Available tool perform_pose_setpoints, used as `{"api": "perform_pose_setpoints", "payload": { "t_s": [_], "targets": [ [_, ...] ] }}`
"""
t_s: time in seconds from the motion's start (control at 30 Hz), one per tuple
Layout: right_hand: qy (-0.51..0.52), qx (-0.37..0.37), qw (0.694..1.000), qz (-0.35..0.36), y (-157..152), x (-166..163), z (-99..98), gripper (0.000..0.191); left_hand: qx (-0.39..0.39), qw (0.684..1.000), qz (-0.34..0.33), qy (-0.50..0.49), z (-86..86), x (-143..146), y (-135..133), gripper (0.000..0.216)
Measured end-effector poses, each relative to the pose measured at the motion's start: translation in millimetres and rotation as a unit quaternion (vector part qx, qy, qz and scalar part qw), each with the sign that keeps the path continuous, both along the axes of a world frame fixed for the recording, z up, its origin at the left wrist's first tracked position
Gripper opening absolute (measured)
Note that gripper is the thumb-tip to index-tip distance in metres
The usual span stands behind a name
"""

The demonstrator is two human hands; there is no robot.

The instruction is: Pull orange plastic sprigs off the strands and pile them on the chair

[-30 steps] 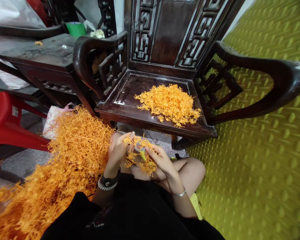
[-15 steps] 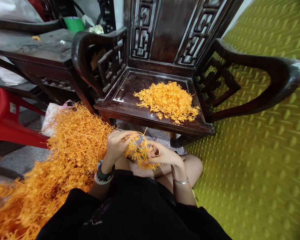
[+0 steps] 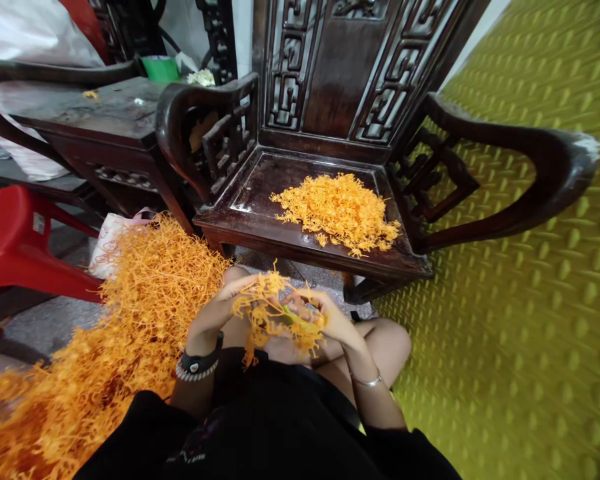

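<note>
Above my lap, my left hand [image 3: 231,300] is closed on one side of a tangled orange plastic sprig [image 3: 266,313], thin-stemmed and branching. My right hand [image 3: 325,313] has its fingers curled round the sprig's other side. A small yellow-green bit shows by the right fingers; I cannot tell what it is. Ahead of both hands, a pile of small orange plastic pieces [image 3: 343,210] lies on the seat of a dark carved wooden chair [image 3: 260,177]. A large heap of orange branching sprigs [image 3: 155,300] spreads along the floor to my left.
Left of the heap stands a red plastic stool [image 3: 5,233], with a white bag [image 3: 107,243] behind it. A dark side table [image 3: 110,110] holds a green roll [image 3: 160,68]. A textured yellow-green surface [image 3: 505,347] fills the right side.
My hands have shifted slightly down and apart, the left one leftward. The sprig between them is more spread out, with strands hanging lower. The view has tilted up a little.
</note>
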State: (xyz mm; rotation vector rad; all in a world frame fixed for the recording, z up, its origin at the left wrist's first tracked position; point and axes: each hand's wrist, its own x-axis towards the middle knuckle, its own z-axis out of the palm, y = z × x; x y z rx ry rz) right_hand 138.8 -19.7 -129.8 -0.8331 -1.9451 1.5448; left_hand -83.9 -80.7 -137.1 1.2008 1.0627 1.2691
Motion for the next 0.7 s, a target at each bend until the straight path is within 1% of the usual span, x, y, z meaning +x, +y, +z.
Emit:
{"api": "perform_pose_setpoints", "payload": {
  "t_s": [0.07,0.1,0.13,0.17,0.2,0.23,0.27,0.3,0.37,0.4,0.43,0.47,0.53,0.57,0.63,0.7],
  "targets": [
    [0.049,-0.032,0.996,-0.070,-1.7,-2.8,-4.1,0.034,-0.013,1.000,0.010,-0.018,-0.9,3.1,-1.7,0.045],
    [0.087,-0.065,0.990,-0.086,-2.1,-2.9,-5.6,0.042,-0.025,0.999,0.014,-0.026,-1.7,5.5,-1.1,0.044],
    [0.128,-0.108,0.982,-0.081,-2.3,-2.1,-6.5,0.053,-0.038,0.998,0.021,-0.033,-2.7,8.2,0.1,0.044],
    [0.167,-0.153,0.972,-0.057,-2.7,-0.6,-6.7,0.068,-0.051,0.997,0.030,-0.039,-3.7,10.9,1.5,0.043],
    [0.198,-0.193,0.961,-0.021,-3.3,1.4,-6.4,0.080,-0.061,0.997,0.038,-0.041,-4.6,13.3,2.8,0.043],
    [0.215,-0.221,0.951,0.016,-4.2,3.5,-5.9,0.085,-0.067,0.996,0.046,-0.044,-5.4,15.2,3.7,0.042],
    [0.214,-0.236,0.947,0.044,-5.2,5.5,-5.4,0.083,-0.074,0.995,0.053,-0.052,-5.9,16.5,4.0,0.042],
    [0.198,-0.235,0.950,0.055,-6.2,7.1,-5.1,0.074,-0.083,0.993,0.050,-0.068,-6.3,17.0,3.5,0.043],
    [0.154,-0.222,0.961,0.050,-8.0,9.1,-6.3,0.049,-0.107,0.988,0.014,-0.108,-6.6,16.1,0.7,0.045],
    [0.143,-0.224,0.963,0.046,-8.6,9.4,-7.8,0.040,-0.119,0.985,-0.009,-0.125,-6.7,15.1,-1.2,0.046],
    [0.143,-0.234,0.961,0.043,-9.1,9.3,-9.7,0.036,-0.128,0.982,-0.030,-0.136,-6.8,14.2,-3.3,0.046],
    [0.151,-0.249,0.956,0.042,-9.6,9.0,-12.0,0.035,-0.130,0.981,-0.043,-0.140,-7.0,13.5,-5.2,0.045],
    [0.169,-0.269,0.948,0.026,-11.0,8.2,-16.7,0.038,-0.121,0.980,-0.030,-0.154,-7.7,14.2,-7.8,0.044],
    [0.172,-0.262,0.950,0.009,-11.9,8.0,-18.6,0.039,-0.115,0.979,-0.015,-0.168,-8.0,15.7,-8.3,0.045],
    [0.173,-0.224,0.959,-0.012,-14.1,8.3,-21.2,0.038,-0.117,0.975,0.017,-0.189,-8.2,20.2,-8.2,0.046],
    [0.177,-0.187,0.966,-0.008,-15.2,10.3,-21.8,0.037,-0.136,0.972,0.037,-0.186,-7.7,24.5,-7.4,0.042]
  ]
}}
